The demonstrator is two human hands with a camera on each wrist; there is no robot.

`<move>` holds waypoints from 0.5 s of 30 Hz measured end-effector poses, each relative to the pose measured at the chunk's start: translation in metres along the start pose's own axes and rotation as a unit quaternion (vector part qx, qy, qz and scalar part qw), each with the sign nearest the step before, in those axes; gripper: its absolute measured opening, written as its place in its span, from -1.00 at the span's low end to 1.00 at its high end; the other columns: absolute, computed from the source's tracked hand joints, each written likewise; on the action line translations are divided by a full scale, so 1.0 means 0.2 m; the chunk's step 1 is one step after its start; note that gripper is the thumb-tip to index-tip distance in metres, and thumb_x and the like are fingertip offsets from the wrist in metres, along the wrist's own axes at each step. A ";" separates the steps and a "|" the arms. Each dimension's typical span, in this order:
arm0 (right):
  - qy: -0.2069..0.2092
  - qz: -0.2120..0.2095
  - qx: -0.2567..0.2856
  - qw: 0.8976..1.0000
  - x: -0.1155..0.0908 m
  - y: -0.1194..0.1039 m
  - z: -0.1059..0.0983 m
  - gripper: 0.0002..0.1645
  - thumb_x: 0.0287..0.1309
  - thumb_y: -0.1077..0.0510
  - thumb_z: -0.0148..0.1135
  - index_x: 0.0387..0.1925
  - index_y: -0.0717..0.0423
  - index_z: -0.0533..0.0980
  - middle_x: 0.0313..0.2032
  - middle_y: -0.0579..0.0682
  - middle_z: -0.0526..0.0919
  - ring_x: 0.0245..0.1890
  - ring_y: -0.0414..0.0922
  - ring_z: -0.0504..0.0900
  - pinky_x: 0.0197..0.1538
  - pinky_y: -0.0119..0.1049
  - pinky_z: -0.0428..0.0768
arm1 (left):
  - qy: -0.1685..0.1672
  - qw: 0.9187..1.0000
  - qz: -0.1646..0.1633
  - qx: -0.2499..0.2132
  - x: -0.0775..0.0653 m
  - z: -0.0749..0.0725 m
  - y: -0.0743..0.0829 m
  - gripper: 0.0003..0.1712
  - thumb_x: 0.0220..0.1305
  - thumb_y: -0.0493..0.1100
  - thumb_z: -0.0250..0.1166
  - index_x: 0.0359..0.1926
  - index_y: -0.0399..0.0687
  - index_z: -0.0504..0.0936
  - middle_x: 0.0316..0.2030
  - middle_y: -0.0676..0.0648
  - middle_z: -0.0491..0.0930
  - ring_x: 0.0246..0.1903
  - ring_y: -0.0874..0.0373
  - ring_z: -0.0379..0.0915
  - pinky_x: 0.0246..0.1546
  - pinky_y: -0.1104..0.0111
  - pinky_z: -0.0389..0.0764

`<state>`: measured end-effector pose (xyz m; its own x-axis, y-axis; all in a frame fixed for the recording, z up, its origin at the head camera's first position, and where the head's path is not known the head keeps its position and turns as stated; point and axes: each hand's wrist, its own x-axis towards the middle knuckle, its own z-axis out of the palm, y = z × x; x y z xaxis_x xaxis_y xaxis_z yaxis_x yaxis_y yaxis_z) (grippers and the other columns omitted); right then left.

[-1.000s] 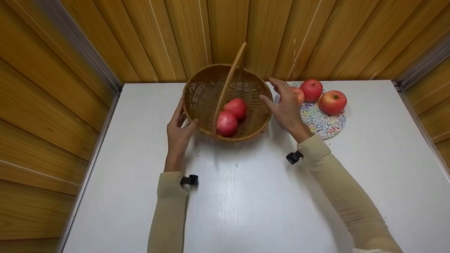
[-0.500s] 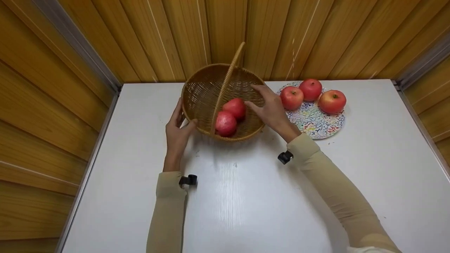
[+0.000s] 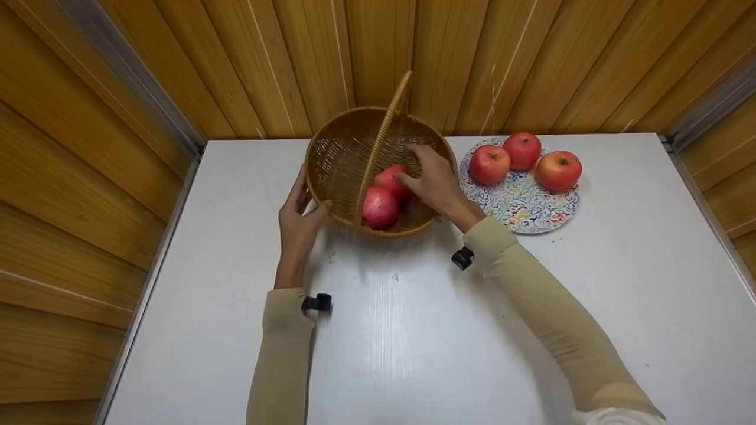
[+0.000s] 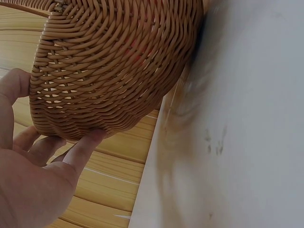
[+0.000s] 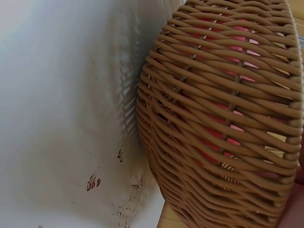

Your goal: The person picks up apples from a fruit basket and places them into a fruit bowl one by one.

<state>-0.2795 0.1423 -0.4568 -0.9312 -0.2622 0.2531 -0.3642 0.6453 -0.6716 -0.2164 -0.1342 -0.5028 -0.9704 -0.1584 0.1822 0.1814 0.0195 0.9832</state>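
Observation:
A wicker basket (image 3: 331,153) with an arched handle stands at the back of the table, two red fruits in it. The nearer red fruit (image 3: 379,209) shows whole beside the handle; the farther red fruit (image 3: 387,177) is partly covered by my right thumb. My left hand (image 3: 298,227) holds the basket's left side, thumb at the rim and fingers against the outer wall, as the left wrist view (image 4: 33,185) shows. My right hand (image 3: 437,183) reaches over the right rim into the basket, thumb and fingers spread at the farther fruit. In the right wrist view the weave (image 5: 223,109) hides most of the hand.
To the right, a round speckled plate (image 3: 525,206) bears three red apples, among them the left apple (image 3: 489,165) closest to the basket. The white table (image 3: 378,330) ends at a wood-panelled wall (image 3: 472,59) behind the basket.
My right hand has moved left from beside the plate, over the basket's rim and in to the farther fruit. The left hand and basket have hardly moved.

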 end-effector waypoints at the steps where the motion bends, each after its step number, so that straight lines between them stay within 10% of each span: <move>1: -0.007 0.006 0.003 1.000 0.01 0.00 0.01 -0.20 0.37 0.08 0.46 0.46 0.38 0.38 0.38 0.32 0.48 0.42 0.20 0.42 0.50 0.00 0.33 | 0.000 1.000 0.000 -0.001 0.00 0.00 0.00 -0.08 0.31 -0.31 0.40 0.62 0.30 0.34 0.52 0.16 0.35 0.43 0.06 0.35 0.22 0.17 0.62; 15: -0.044 0.044 0.008 0.998 0.05 0.02 0.04 -0.19 0.37 0.07 0.46 0.45 0.40 0.38 0.37 0.33 0.48 0.42 0.20 0.42 0.47 0.00 0.39 | -0.008 1.000 0.005 -0.006 0.00 0.00 0.01 -0.06 0.30 -0.34 0.41 0.63 0.26 0.32 0.54 0.12 0.32 0.43 0.02 0.34 0.25 0.13 0.60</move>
<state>-0.2897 0.1368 -0.4639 -0.9548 -0.2675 0.1300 -0.2795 0.6578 -0.6994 -0.2158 -0.1346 -0.5006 -0.9709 -0.1416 0.1932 0.1939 0.0094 0.9810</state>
